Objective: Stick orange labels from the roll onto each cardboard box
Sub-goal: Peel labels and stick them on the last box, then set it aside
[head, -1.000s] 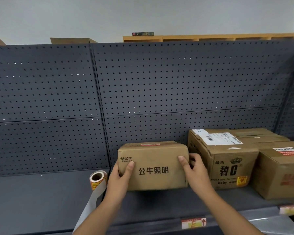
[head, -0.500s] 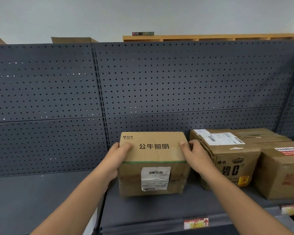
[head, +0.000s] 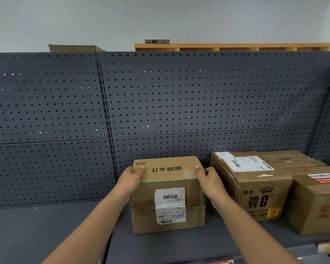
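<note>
A small cardboard box [head: 168, 195] with black printed characters on top and a white shipping slip on its front stands on the dark shelf [head: 46, 229]. My left hand [head: 131, 178] grips its upper left edge and my right hand [head: 208, 179] grips its upper right edge, thumbs on top. To the right stands a larger box [head: 255, 187] bearing a small orange label [head: 273, 212] low on its front. A third box [head: 316, 202] sits at the far right. The label roll is hidden from view.
A grey perforated back panel [head: 179, 101] rises behind the shelf. A wooden rack [head: 232, 47] and another carton [head: 72, 48] show above it. The shelf's front edge [head: 227, 261] carries a red and white tag.
The small box has been tipped back, so its printed face is on top and the slip faces me. Both hands moved up to its top edges. My left arm now covers the roll.
</note>
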